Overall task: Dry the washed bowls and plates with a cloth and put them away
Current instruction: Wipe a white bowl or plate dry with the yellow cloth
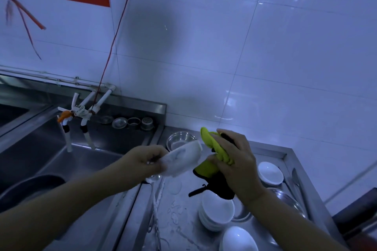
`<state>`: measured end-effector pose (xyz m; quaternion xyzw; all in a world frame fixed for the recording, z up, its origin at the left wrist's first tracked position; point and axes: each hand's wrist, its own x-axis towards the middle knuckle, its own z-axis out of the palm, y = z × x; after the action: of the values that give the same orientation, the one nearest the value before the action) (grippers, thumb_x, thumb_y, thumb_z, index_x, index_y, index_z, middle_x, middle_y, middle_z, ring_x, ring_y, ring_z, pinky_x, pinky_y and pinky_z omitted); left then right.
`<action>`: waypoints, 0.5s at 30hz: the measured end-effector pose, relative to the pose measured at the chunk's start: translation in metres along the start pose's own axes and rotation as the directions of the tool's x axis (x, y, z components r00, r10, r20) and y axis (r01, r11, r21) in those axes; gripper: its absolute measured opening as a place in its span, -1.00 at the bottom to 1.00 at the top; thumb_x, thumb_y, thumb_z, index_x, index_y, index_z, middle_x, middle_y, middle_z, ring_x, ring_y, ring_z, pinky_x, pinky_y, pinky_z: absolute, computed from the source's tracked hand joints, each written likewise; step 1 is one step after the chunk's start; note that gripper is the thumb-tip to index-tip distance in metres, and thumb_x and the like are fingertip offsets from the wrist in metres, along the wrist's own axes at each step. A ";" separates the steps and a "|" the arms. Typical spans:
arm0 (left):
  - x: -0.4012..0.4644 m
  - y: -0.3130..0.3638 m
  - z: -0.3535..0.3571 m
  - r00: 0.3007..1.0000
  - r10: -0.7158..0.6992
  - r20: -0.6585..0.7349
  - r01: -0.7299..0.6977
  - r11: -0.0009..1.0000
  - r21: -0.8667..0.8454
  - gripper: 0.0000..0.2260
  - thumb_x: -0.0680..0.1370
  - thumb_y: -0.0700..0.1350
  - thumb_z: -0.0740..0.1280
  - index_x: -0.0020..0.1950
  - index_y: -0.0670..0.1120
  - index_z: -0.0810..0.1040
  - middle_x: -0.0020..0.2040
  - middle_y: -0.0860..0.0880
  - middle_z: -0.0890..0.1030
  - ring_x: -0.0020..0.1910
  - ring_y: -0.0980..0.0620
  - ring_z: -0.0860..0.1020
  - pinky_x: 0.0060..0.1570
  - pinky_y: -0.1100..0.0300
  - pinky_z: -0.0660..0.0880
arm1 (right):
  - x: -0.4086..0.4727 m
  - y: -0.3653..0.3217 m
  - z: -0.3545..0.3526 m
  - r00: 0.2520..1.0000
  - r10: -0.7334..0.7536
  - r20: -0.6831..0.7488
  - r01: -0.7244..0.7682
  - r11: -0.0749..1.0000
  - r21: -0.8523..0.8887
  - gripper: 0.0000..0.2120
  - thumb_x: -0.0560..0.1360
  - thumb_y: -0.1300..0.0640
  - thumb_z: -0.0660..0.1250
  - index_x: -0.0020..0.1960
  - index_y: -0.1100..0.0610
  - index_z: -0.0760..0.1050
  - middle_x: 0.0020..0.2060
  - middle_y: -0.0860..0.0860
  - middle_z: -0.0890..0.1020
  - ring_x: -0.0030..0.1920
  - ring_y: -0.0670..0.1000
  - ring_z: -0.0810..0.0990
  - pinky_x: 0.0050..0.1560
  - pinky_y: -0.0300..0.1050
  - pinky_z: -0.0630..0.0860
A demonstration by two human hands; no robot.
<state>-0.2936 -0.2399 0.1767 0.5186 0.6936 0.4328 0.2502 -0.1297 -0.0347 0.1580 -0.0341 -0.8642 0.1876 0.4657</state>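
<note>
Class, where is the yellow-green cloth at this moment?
In the head view, the yellow-green cloth is bunched in the right hand, right of centre, beside the white dish held by the left hand.

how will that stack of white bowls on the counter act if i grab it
The stack of white bowls looks glazed and rigid, so probably breakable. Water on the steel counter suggests slippery rims. Several nested bowls likely feel heavy and may shift if tilted.

Sink (98,161) & worktop (183,220): stainless steel, dull sheen, wet. Bowls (218,210): white, glossy, smooth. Cloth (212,144): yellow-green/black, soft, matt. Wall tiles (285,57): white, glossy.
</note>
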 end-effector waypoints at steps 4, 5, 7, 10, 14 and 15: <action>0.012 0.011 0.029 0.987 -0.117 -0.115 0.038 0.844 -0.536 -0.85 0.43 -0.11 0.32 -0.09 -0.16 0.58 -0.24 -0.05 0.61 -0.26 0.08 0.54 -0.26 0.30 0.47 | 0.005 -0.019 0.014 0.999 -0.037 -0.023 0.037 0.999 -0.037 -0.53 0.48 -0.15 0.31 0.23 0.17 0.56 0.22 0.09 0.48 0.21 0.08 0.41 0.28 -0.10 0.34; 0.018 0.016 0.034 0.979 -0.142 -0.144 0.023 0.788 -0.616 -0.82 0.42 -0.11 0.31 -0.07 -0.19 0.58 -0.23 -0.09 0.62 -0.27 0.05 0.55 -0.28 0.27 0.47 | 0.005 -0.026 0.018 0.996 -0.086 -0.024 0.084 0.993 -0.078 -0.50 0.52 -0.19 0.23 0.21 0.18 0.58 0.23 0.12 0.48 0.21 0.12 0.39 0.29 -0.07 0.32; 0.027 0.025 0.040 0.970 -0.159 -0.182 -0.017 0.708 -0.706 -0.77 0.42 -0.12 0.30 -0.01 -0.21 0.57 -0.20 -0.15 0.64 -0.25 -0.02 0.57 -0.30 0.21 0.50 | 0.003 -0.036 0.028 0.985 -0.164 -0.046 0.155 0.975 -0.156 -0.52 0.57 -0.18 0.15 0.18 0.15 0.61 0.27 0.09 0.44 0.23 0.14 0.36 0.30 -0.02 0.32; 0.034 0.031 0.045 0.971 -0.133 -0.200 -0.057 0.682 -0.729 -0.73 0.44 -0.16 0.29 0.08 -0.24 0.56 -0.11 -0.23 0.61 -0.20 -0.08 0.54 -0.25 0.17 0.53 | 0.008 -0.040 0.028 0.977 -0.185 -0.103 0.161 0.965 -0.205 -0.67 0.59 -0.06 0.19 0.13 0.07 0.64 0.25 0.03 0.46 0.22 0.14 0.38 0.24 0.09 0.36; 0.032 0.033 0.049 0.978 -0.079 -0.192 -0.082 0.702 -0.708 -0.76 0.46 -0.25 0.34 0.11 -0.24 0.56 0.01 -0.30 0.62 -0.07 -0.15 0.58 -0.02 0.01 0.48 | 0.038 -0.032 0.017 0.987 0.127 -0.094 -0.126 0.992 0.014 -0.77 0.48 0.00 0.31 0.07 0.00 0.65 0.14 -0.09 0.52 0.22 0.02 0.45 0.27 -0.18 0.33; 0.032 0.034 0.048 0.976 -0.075 -0.205 -0.092 0.709 -0.699 -0.75 0.43 -0.23 0.32 0.09 -0.22 0.58 0.01 -0.28 0.63 -0.07 -0.14 0.58 -0.02 0.01 0.48 | 0.045 -0.031 0.015 0.963 0.258 -0.075 -0.247 0.960 0.134 -0.79 0.47 0.01 0.30 0.05 -0.06 0.65 0.10 -0.15 0.53 0.17 -0.08 0.49 0.21 -0.31 0.34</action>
<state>-0.2488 -0.1910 0.1847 0.3364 0.4966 0.7198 0.3494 -0.1640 -0.0570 0.1976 -0.1241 -0.8172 0.2966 0.4784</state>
